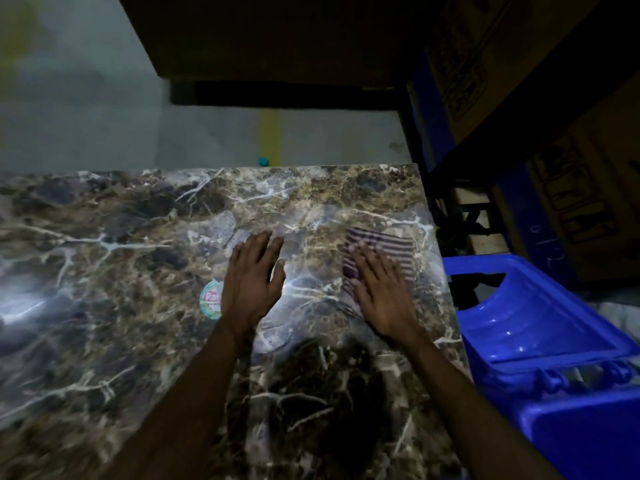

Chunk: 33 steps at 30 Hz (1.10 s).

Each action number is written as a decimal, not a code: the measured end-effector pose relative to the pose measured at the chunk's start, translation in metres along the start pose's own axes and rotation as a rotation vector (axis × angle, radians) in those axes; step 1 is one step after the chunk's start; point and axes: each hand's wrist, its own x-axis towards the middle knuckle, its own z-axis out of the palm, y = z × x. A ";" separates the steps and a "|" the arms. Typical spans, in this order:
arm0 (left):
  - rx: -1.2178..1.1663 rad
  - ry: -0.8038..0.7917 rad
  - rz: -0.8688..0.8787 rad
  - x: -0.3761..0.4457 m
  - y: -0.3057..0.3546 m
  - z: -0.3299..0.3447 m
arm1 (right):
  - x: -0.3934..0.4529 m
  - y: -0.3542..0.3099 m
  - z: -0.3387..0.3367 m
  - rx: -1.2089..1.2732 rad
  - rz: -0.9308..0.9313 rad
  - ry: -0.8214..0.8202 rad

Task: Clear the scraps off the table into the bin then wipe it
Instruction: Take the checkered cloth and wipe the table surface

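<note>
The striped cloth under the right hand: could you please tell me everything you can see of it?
The striped cloth is a small, soft-looking fabric piece with dark and pale bands. It lies flat on the marble-patterned table near its right edge, beside the blue bin. The right hand presses flat on its near part; motion blur hides finer detail.

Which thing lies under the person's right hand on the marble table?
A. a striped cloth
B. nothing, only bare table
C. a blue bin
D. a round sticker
A: the right hand lies flat with its fingers on the striped cloth near the right edge of the table; the round sticker is beside the left hand, and the blue bin stands off the table to the right.
</note>
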 end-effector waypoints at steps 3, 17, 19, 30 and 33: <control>-0.012 0.009 -0.025 0.002 0.001 0.002 | 0.007 0.019 -0.002 -0.013 0.152 0.048; 0.001 0.093 -0.052 0.002 -0.001 0.000 | 0.043 -0.066 0.015 -0.043 -0.062 -0.066; -0.018 0.093 -0.049 0.002 -0.001 0.000 | 0.031 -0.045 0.008 -0.059 -0.021 -0.069; 0.052 0.209 -0.112 0.002 0.001 0.002 | 0.119 -0.094 0.023 -0.034 0.025 0.034; 0.016 0.229 -0.122 0.002 -0.001 0.002 | 0.080 -0.097 0.033 -0.050 -0.157 -0.004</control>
